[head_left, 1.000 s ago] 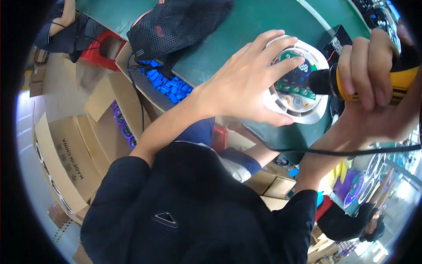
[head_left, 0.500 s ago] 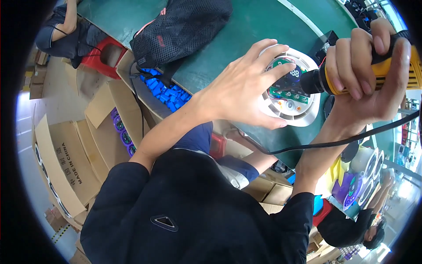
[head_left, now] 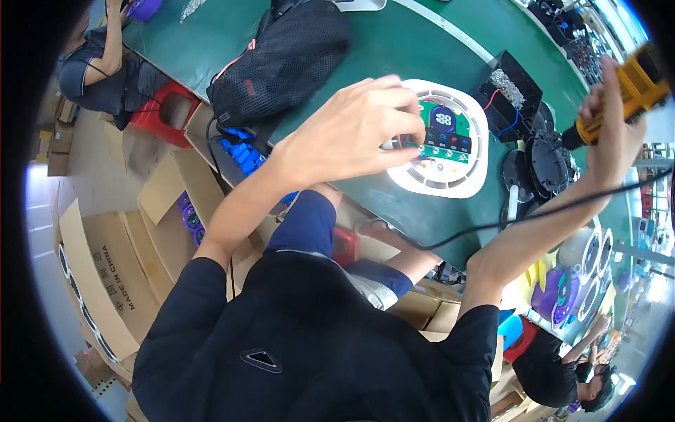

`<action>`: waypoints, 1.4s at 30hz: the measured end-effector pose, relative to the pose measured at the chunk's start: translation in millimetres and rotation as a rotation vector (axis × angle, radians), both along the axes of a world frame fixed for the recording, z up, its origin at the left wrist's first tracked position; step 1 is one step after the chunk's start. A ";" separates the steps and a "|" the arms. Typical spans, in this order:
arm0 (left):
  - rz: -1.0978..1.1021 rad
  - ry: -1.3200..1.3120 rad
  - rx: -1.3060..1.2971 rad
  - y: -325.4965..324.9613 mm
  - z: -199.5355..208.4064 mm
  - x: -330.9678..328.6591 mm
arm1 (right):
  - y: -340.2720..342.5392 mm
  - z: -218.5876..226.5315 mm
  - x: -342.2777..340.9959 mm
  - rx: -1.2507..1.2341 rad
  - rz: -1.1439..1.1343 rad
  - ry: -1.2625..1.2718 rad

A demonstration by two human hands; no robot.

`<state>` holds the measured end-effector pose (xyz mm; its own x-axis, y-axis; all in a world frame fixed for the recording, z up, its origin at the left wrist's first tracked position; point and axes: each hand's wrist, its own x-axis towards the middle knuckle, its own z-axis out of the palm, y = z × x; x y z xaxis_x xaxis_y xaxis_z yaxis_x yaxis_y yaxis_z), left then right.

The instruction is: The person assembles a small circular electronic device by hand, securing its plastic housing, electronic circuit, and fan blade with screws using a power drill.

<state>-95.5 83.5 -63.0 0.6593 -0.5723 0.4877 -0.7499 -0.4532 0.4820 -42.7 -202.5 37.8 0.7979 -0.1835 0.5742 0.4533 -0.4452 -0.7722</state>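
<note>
A white rounded housing (head_left: 478,151) lies on the green table, with a green circuit board (head_left: 450,153) and a lit round display (head_left: 443,119) inside it. At its left side is my left hand (head_left: 351,133), fingers bent and thumb and fingertips drawn together at the board's left edge. Whatever sits between those tips is too small to make out. My right hand (head_left: 610,141) grips a yellow and black power screwdriver (head_left: 636,88), held up to the right, away from the housing. Its black nose points down and left, over the black round parts.
A black bin of screws (head_left: 510,91) and black round parts (head_left: 545,165) stand right of the housing. A black mesh bag (head_left: 288,63) lies left. A black cable (head_left: 478,235) crosses my right forearm. Cardboard boxes (head_left: 119,267) stand on the floor. Other people sit at both sides.
My right hand has lifted the screwdriver off the board and swung it right. My left hand has shifted left, from spread over the housing to fingers drawn together at the board's edge.
</note>
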 end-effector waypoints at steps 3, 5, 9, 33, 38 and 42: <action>-0.033 0.025 0.054 -4.1 7.0 -6.5 | -1.3 -6.6 0.9 -0.054 -0.016 -0.014; -0.025 -0.065 0.131 -7.9 8.5 -12.7 | -11.5 -4.5 -0.7 -0.114 0.093 0.018; -0.028 -0.068 0.163 -8.0 -0.6 -9.6 | -23.3 -9.8 -20.0 -0.110 0.079 0.032; -0.223 -0.126 0.748 -39.9 40.7 58.7 | 10.7 -80.1 -118.9 -0.233 0.332 0.405; -0.278 -0.013 0.635 -29.9 46.4 62.1 | -0.3 -91.4 -125.8 -0.144 0.487 0.434; -0.212 -0.091 0.627 -28.1 34.8 56.9 | 6.1 -83.0 -123.3 -0.152 0.507 0.476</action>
